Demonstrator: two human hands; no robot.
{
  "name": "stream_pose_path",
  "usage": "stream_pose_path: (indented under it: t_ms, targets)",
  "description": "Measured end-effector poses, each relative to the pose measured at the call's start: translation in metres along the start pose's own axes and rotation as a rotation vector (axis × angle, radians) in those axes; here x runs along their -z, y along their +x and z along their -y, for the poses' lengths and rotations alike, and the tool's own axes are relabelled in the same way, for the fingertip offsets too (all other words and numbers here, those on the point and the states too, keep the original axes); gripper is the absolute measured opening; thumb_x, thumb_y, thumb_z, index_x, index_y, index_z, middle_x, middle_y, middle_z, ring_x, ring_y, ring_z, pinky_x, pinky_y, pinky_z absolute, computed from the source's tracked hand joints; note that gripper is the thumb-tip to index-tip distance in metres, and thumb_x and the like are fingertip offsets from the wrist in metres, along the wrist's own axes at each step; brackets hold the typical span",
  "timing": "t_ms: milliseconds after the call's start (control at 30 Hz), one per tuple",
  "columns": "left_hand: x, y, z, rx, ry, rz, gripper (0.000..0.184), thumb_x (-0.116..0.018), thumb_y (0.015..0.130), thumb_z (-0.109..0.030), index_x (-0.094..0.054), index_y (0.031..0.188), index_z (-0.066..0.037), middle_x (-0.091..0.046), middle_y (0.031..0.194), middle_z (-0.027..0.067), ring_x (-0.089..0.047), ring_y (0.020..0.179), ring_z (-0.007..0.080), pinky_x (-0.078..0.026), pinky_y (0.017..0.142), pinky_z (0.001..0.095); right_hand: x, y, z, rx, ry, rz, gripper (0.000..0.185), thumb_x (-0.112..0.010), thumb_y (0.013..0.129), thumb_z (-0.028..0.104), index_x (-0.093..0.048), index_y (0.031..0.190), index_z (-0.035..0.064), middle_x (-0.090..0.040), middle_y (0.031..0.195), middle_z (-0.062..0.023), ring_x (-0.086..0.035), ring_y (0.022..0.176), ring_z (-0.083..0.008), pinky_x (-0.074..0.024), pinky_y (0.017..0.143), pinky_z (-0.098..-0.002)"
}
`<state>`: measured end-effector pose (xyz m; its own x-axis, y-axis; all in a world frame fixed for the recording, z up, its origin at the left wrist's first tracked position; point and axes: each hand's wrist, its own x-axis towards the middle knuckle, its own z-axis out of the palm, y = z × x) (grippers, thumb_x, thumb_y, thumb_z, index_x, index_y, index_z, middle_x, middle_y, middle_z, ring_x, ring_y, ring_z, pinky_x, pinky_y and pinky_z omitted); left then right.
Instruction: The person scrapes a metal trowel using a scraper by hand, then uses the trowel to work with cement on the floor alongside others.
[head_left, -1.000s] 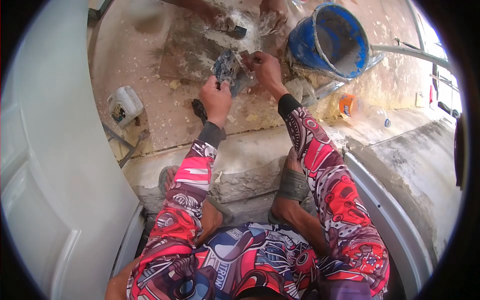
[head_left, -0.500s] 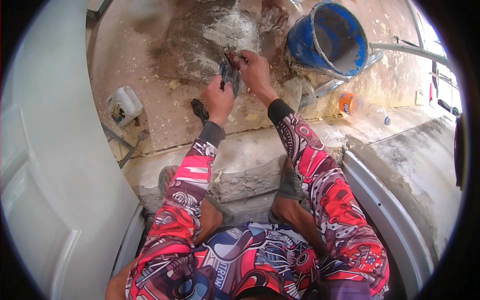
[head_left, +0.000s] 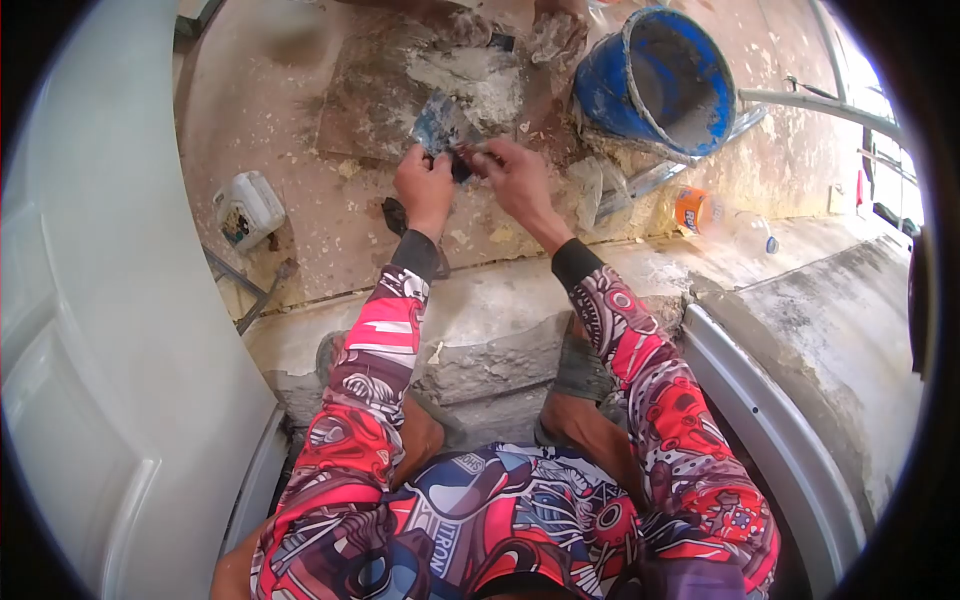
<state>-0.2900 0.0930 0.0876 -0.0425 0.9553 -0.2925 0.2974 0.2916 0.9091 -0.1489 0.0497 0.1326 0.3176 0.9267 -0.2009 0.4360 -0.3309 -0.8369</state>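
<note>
My left hand (head_left: 425, 187) is closed on a flat blue-grey scraper (head_left: 434, 122), its blade smeared with pale paste and pointing away from me. Beside it, my right hand (head_left: 514, 182) pinches a small putty knife (head_left: 466, 154) with a dark reddish handle. Its blade lies close to the scraper; motion blur hides whether the two touch. Beyond both tools lies a brown board (head_left: 365, 95) carrying a heap of whitish paste (head_left: 470, 80). At the heap's far side, another person's paste-covered hand (head_left: 558, 38) shows, and a dark flat tool (head_left: 502, 42) lies near it.
A blue bucket (head_left: 592, 85) with caked walls stands right of the board. Farther right lie plastic bottles, one with an orange label (head_left: 688, 209). A stained white jug (head_left: 250, 210) sits at left. A white door panel (head_left: 110, 330) borders the left; a concrete step (head_left: 500, 355) lies below my hands.
Both hands have come slightly nearer to me. The scraper has turned to show its broad face, and the putty knife has tilted down. The other person's forearm has entered at the top.
</note>
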Motion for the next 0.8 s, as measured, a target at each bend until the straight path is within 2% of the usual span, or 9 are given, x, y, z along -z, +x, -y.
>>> stream_pose_path:
  t_ms: [133,233,333,433,533,633,733,800]
  targets:
    - [-0.001,-0.003,-0.001,0.064,-0.037,0.037,0.024,-0.067,0.080,-0.007,-0.048,0.070,0.000,-0.053,0.057,0.0126,-0.047,0.049,0.0194,-0.039,0.050,0.0376,-0.009,0.010,0.003,0.075,-0.154,-0.093,0.018,-0.069,0.083,0.022,-0.071,0.094,0.0084,-0.067,0.083,-0.0176,-0.065,0.081,-0.0382,-0.0497,0.068,-0.0445]
    - [0.006,-0.010,-0.009,-0.068,0.105,0.090,0.028,-0.066,0.084,-0.003,-0.043,0.069,-0.002,-0.052,0.058,0.0007,-0.047,0.053,0.0060,-0.043,0.048,0.0284,-0.009,0.029,-0.009,-0.003,-0.198,-0.022,0.018,-0.067,0.083,0.021,-0.071,0.093,0.0075,-0.066,0.082,-0.0201,-0.064,0.081,-0.0404,-0.0494,0.070,-0.0457]
    - [0.011,-0.020,-0.032,-0.156,0.185,0.075,0.025,-0.066,0.081,-0.006,-0.045,0.069,0.000,-0.052,0.056,0.0122,-0.046,0.047,0.0183,-0.039,0.049,0.0364,-0.007,0.040,-0.026,-0.118,-0.043,-0.056,0.018,-0.066,0.082,0.021,-0.071,0.090,0.0062,-0.065,0.082,-0.0222,-0.063,0.081,-0.0411,-0.0492,0.070,-0.0456]
    - [0.017,-0.022,-0.034,-0.043,0.164,0.045,0.027,-0.066,0.084,-0.006,-0.043,0.069,-0.001,-0.052,0.055,0.0107,-0.045,0.046,0.0155,-0.039,0.049,0.0348,0.013,0.044,-0.048,-0.067,-0.166,-0.113,0.020,-0.066,0.081,0.023,-0.071,0.092,0.0076,-0.064,0.086,-0.0240,-0.062,0.083,-0.0429,-0.0490,0.070,-0.0458]
    - [0.020,-0.009,-0.015,0.045,-0.023,0.035,0.028,-0.065,0.085,-0.006,-0.042,0.069,-0.001,-0.053,0.056,0.0094,-0.044,0.047,0.0128,-0.039,0.048,0.0325,0.030,0.044,-0.061,-0.086,-0.177,-0.046,0.018,-0.065,0.087,0.019,-0.071,0.094,0.0045,-0.069,0.081,-0.0192,-0.066,0.075,-0.0345,-0.0493,0.068,-0.0402]
    - [0.023,-0.003,-0.009,0.084,-0.057,0.056,0.028,-0.066,0.086,-0.005,-0.043,0.071,-0.003,-0.051,0.059,-0.0007,-0.045,0.052,0.0055,-0.047,0.049,0.0277,0.037,0.039,-0.066,-0.271,0.594,0.104,0.016,-0.063,0.093,0.014,-0.070,0.094,-0.0001,-0.070,0.080,-0.0086,-0.065,0.072,-0.0180,-0.0483,0.066,-0.0331]
    - [0.028,-0.001,-0.008,0.016,0.039,0.095,0.026,-0.066,0.086,-0.005,-0.044,0.072,-0.003,-0.050,0.059,-0.0009,-0.047,0.053,0.0055,-0.047,0.049,0.0272,0.041,0.035,-0.076,-0.356,0.540,0.126,0.017,-0.060,0.097,0.010,-0.069,0.093,-0.0042,-0.067,0.083,-0.0021,-0.058,0.076,-0.0071,-0.0466,0.067,-0.0269]
    - [0.027,-0.001,-0.006,-0.017,0.068,0.072,0.025,-0.065,0.087,-0.006,-0.045,0.072,-0.003,-0.050,0.059,-0.0017,-0.045,0.053,0.0051,-0.044,0.047,0.0271,0.038,0.032,-0.081,-0.327,0.506,0.105,0.015,-0.061,0.094,0.010,-0.070,0.094,-0.0018,-0.068,0.082,-0.0038,-0.062,0.075,-0.0128,-0.0482,0.068,-0.0296]
